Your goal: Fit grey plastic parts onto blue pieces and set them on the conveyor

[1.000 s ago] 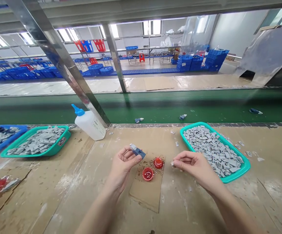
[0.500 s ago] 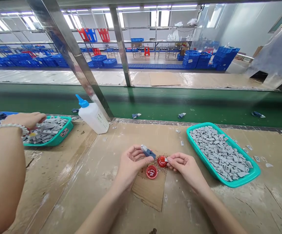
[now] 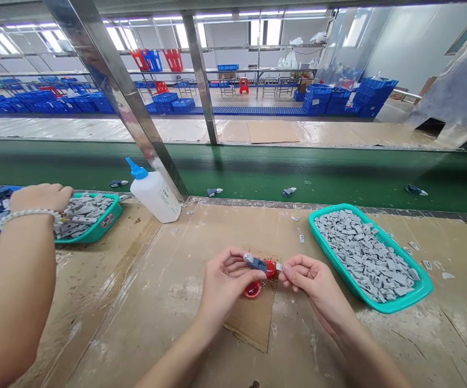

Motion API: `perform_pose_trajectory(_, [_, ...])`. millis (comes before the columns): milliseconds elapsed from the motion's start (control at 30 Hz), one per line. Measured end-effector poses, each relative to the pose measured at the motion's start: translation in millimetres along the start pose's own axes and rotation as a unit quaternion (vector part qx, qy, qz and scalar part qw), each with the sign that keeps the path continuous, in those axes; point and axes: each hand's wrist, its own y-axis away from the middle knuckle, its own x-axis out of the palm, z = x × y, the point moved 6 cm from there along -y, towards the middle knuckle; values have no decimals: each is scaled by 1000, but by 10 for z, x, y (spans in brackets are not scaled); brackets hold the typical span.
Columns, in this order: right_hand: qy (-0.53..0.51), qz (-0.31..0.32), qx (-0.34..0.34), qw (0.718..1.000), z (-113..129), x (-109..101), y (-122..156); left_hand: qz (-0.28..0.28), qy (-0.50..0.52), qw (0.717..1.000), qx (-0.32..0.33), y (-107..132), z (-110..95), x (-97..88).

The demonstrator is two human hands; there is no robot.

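My left hand (image 3: pixel 227 277) pinches a dark blue plastic part with a pale grey tip (image 3: pixel 255 263), holding it level just above two small red cups. Between thumb and fingertips, my right hand (image 3: pixel 308 277) grips a small grey plastic piece (image 3: pixel 279 267), a short gap away from the blue part. The rear red cup (image 3: pixel 271 268) is partly covered by the blue part. The front red cup (image 3: pixel 252 290) holds red liquid and is partly hidden by my left hand. Both cups stand at a piece of cardboard (image 3: pixel 253 323) with small specks around them.
A green basket (image 3: pixel 415 296) of grey pieces stands at right. A white bottle with a blue nozzle (image 3: pixel 154 194) leans left of centre. Another person's arm (image 3: pixel 27 258) reaches over a second green basket (image 3: pixel 110 218). Several blue-grey parts lie on the green conveyor belt (image 3: pixel 253 172).
My left hand has moved right with the blue part, now over the rear cup. My right hand has drawn the grey piece slightly back from the cup. Parts on the belt have shifted left.
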Motion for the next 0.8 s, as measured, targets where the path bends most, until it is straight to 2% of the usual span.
perform_pose_trajectory(200, [-17,32,7,999,4,134,41,24,1,1000,15,77,-4,100])
perform_pose_trajectory(400, [12,44,13,999,-51,166,24,28,17,999,-8,115,49,123])
perform_pose_trajectory(633, [-11,102,54,993,-183,188,10,36,17,999,25,128,40,157])
perform_pose_trajectory(800, [-24,151,66,986,-144,237,84,50,45,997,26,134,8,194])
